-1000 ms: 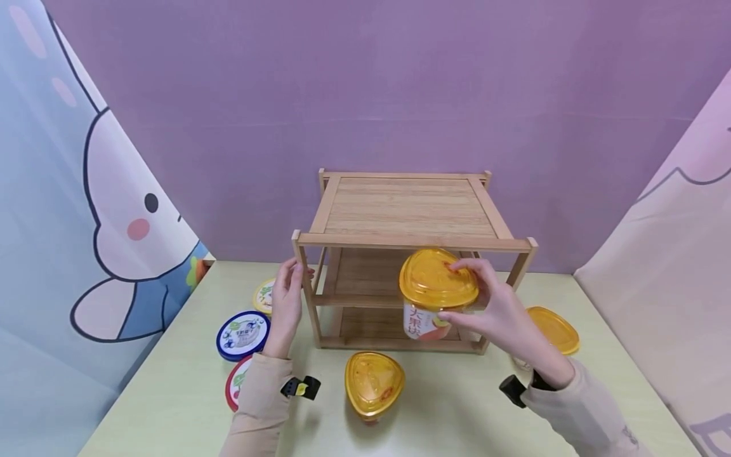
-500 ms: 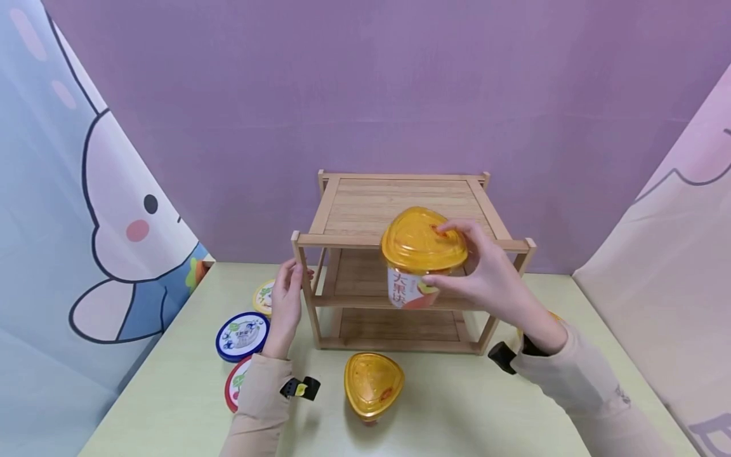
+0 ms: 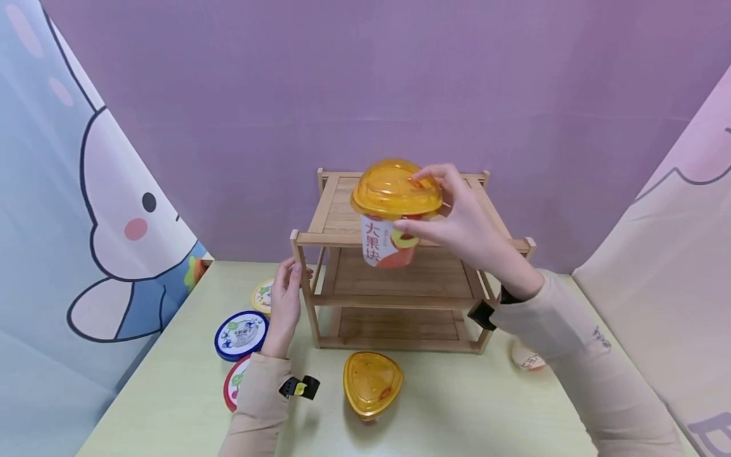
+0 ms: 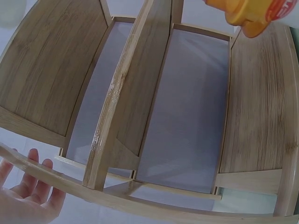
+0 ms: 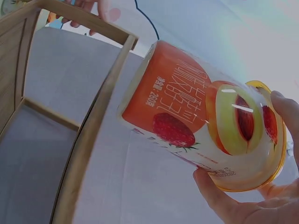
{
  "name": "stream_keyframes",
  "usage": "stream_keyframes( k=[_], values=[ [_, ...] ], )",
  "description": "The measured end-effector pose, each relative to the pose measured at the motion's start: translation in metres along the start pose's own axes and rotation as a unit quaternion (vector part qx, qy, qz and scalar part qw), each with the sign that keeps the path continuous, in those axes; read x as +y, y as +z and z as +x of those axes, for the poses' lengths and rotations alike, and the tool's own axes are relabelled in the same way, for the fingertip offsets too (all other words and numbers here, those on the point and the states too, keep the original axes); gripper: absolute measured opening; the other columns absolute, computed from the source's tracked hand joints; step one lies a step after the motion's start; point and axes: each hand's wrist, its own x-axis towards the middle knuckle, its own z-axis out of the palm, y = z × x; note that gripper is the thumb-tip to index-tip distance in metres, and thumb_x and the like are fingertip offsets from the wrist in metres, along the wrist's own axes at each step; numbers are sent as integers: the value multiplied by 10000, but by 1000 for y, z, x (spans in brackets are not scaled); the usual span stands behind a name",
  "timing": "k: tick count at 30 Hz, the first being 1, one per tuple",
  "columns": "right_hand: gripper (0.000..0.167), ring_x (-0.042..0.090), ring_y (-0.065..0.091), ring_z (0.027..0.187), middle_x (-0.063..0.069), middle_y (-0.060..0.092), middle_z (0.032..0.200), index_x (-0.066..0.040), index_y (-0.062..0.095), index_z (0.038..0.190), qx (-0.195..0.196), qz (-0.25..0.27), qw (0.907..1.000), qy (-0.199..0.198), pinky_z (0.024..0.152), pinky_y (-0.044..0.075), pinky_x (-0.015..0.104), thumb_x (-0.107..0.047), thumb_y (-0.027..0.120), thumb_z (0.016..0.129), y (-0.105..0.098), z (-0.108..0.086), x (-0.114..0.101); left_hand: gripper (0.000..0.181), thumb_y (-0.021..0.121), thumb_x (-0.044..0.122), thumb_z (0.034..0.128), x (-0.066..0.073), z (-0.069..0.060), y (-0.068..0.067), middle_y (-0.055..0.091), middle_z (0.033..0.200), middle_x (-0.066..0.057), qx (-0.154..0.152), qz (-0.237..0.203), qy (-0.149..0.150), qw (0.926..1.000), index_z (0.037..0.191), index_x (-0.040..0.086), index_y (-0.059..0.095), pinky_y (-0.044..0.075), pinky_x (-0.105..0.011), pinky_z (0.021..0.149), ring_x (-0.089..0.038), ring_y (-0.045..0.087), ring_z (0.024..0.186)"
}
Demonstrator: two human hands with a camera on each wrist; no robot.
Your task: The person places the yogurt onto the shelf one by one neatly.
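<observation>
The white-and-orange fruit cup with a domed, translucent amber lid (image 3: 381, 212) is held up in front of the front edge of the pale wooden three-tier rack (image 3: 408, 279)'s top shelf. From my end, I see the right hand (image 3: 459, 219) pinching it near the lid, and the left hand (image 3: 285, 301) with its fingers curled round the rack's front-left post. On the pale green surface (image 3: 445, 406), I see a second amber-lidded cup (image 3: 372, 384) before the rack's front edge, and a round blue-rimmed tub (image 3: 242, 335) toward the left edge.
</observation>
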Motion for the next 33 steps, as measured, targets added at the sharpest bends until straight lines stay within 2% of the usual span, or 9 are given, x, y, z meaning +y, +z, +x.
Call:
stream_keyframes(
  k=[7, 18, 23, 32, 33],
  values=[
    [543, 197, 543, 899, 120, 502, 1111, -43, 365, 1146, 16, -31, 9999, 108, 713, 497, 270, -97, 712, 733, 6, 25, -7, 300, 352, 174, 964, 2, 0, 1, 546, 1003, -233, -103, -10, -86, 9999, 1156, -41, 435, 389, -223, 817, -8, 506, 848],
    [582, 154, 521, 948, 63, 495, 1124, -110, 379, 1148, 66, -706, 9952, 668, 760, 475, 281, -298, 726, 720, 20, 60, -2, 314, 346, 185, 966, 1, 0, 1, 535, 1002, -247, -159, -24, -109, 9998, 1175, -36, 424, 394, -241, 819, -31, 508, 855],
    [600, 129, 519, 968, 42, 493, 1152, -129, 384, 1138, 91, -846, 9932, 789, 776, 463, 271, -344, 734, 700, 28, 71, 4, 311, 344, 180, 966, 1, 0, 1, 535, 1004, -249, -143, -17, -96, 9999, 1173, -40, 419, 391, -237, 818, -31, 507, 855],
    [594, 126, 530, 959, 46, 477, 1199, -123, 384, 1131, 39, -781, 9934, 844, 778, 459, 248, -316, 741, 698, 40, 78, 12, 281, 347, 134, 962, -1, 0, 1, 535, 948, -238, -94, -129, 32, 9999, 1145, -66, 425, 396, -212, 789, -33, 507, 820],
    [592, 126, 531, 961, 49, 477, 1203, -120, 383, 1131, 40, -770, 9935, 840, 779, 459, 247, -310, 742, 700, 41, 78, 12, 273, 346, 118, 961, 2, -1, 1, 531, 949, -249, -93, -142, 31, 9999, 1141, -71, 425, 396, -210, 785, -37, 507, 815]
  ],
)
